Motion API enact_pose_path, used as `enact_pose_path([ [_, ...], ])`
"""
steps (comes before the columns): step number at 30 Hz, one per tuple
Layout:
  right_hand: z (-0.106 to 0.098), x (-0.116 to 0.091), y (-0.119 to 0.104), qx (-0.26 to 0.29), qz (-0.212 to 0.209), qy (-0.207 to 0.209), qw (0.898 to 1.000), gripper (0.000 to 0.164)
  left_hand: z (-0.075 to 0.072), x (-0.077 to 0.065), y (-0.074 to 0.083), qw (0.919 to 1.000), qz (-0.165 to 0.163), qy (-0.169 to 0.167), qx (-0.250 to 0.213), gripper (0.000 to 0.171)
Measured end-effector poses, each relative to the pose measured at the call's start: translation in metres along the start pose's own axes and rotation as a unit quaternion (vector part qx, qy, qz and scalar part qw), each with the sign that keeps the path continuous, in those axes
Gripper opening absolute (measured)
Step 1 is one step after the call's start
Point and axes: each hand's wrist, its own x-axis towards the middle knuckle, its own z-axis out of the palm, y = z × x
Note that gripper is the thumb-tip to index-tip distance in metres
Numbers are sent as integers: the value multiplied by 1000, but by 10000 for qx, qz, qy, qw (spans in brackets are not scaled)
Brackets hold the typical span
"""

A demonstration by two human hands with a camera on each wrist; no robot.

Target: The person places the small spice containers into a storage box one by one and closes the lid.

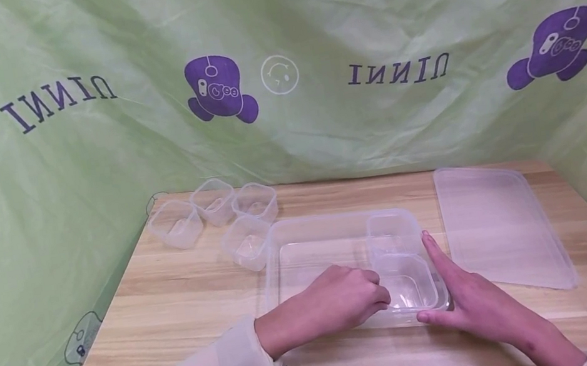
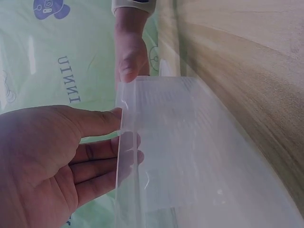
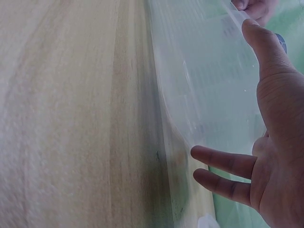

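A large clear plastic container (image 1: 314, 229) sits on the wooden table, with two small clear containers inside along its right end. My left hand (image 1: 344, 295) pinches the left rim of the front small container (image 1: 415, 282), its thumb and fingers on either side of the plastic in the left wrist view. Behind that one stands the rear small container (image 1: 392, 233). My right hand (image 1: 473, 301) is spread at the large container's right end, thumb by the front corner and fingers along the side. Two extended fingers (image 3: 225, 161) show near the wall in the right wrist view.
Several small clear containers (image 1: 177, 225) stand at the back left; the nearest one (image 1: 248, 243) is close to the large container's left end. A flat translucent lid (image 1: 499, 228) lies on the right of the table (image 1: 174, 302). Green printed cloth (image 1: 320, 134) hangs around the table.
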Motion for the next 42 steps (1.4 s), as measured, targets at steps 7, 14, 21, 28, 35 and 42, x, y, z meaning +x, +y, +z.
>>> enact_pose_path([
  [7,0,0,0,17,-20,20,10000,124,2,1,0,10000,33,-37,24,15],
  [14,1,-1,0,61,-36,27,10000,124,4,2,0,9999,19,-21,108,16],
  [21,2,0,1,87,-13,7,10000,124,7,1,1,9999,-112,-86,100,20],
  [28,0,1,1,89,-6,-11,10000,124,9,4,1,9998,-186,-98,12,21],
  [35,0,1,1,115,0,-20,9999,124,9,5,3,9998,-190,-89,-73,22],
  [42,0,1,1,88,-26,1,10000,124,10,6,3,9994,-214,-128,-233,17],
])
